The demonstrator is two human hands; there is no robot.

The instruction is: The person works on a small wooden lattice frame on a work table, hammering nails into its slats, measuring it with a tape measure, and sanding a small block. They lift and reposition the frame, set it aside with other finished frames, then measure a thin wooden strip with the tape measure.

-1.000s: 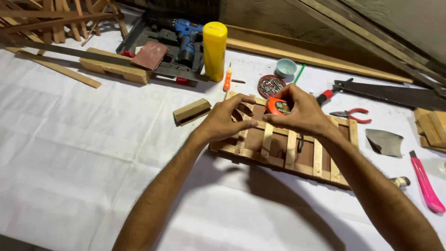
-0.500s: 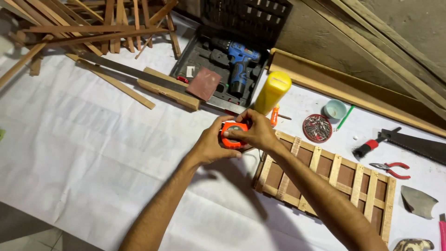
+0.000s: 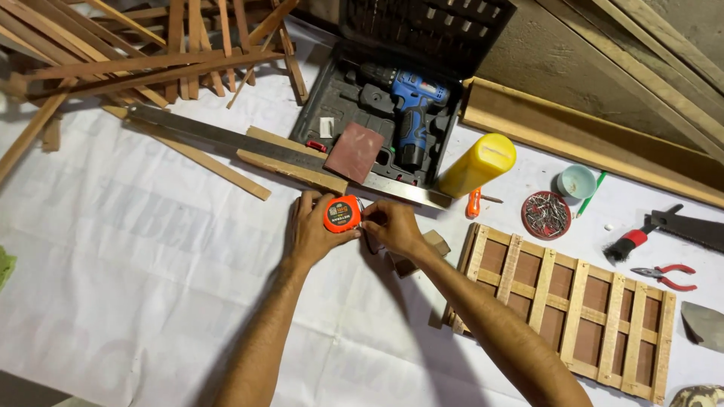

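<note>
While a second ago both hands sat on the slatted wooden frame, they have now come off it and moved left over the white-covered bench, with the orange tape measure carried along. Left hand is wrapped around the tape measure's round case, fingers curled under and thumb along its side, so it is grasping the case. Right hand is pinched at the case's right edge, where the blade would come out; whether any blade is pulled out cannot be told, fingers hide it. Tape measure is up off the bench, between the two hands, just in front of the long steel ruler and the wood strip lying under it. A small wood block shows just behind the right wrist. Slatted frame lies untouched, right of the right forearm. Judging from this, work on the frame is paused and the measuring tool is being brought toward the loose stock near the ruler. Further out: open drill case with blue drill, brown sanding sheet, yellow bottle, tin of nails, red pliers, pile of wood slats at top left.
</note>
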